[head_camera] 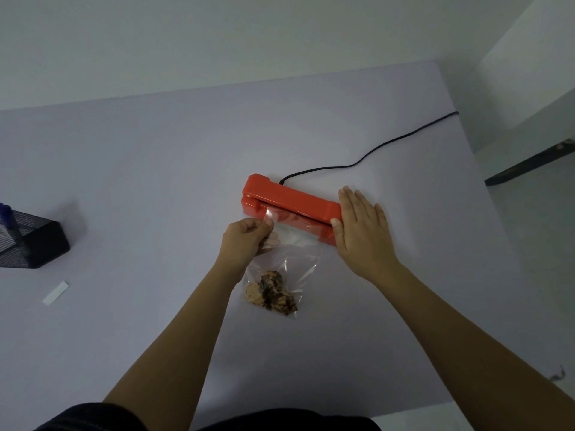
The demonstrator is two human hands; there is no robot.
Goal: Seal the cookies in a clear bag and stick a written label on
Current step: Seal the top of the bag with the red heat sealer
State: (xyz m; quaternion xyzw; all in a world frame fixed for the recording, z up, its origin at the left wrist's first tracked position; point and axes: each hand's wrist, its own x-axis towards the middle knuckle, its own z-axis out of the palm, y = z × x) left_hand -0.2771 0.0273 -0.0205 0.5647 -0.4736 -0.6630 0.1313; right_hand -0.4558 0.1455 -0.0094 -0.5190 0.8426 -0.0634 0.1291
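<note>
L hand [245, 241] pinches bag [291, 244]; R hand [362, 231] flat on sealer [286, 202].

The open top of the clear bag [287, 244] disappears into the slot of the red sealer [289, 202], so its edge cannot be seen. The left hand [245, 241] covers the bag's left side where it pinches the film. The black mesh holder [29, 241] is cut off by the left edge (as is the blue pen [7, 217] in it). The white label [56, 293] is too small to read. The black cord [373, 150] drops out of sight past the table's [155, 181] far edge.
</note>
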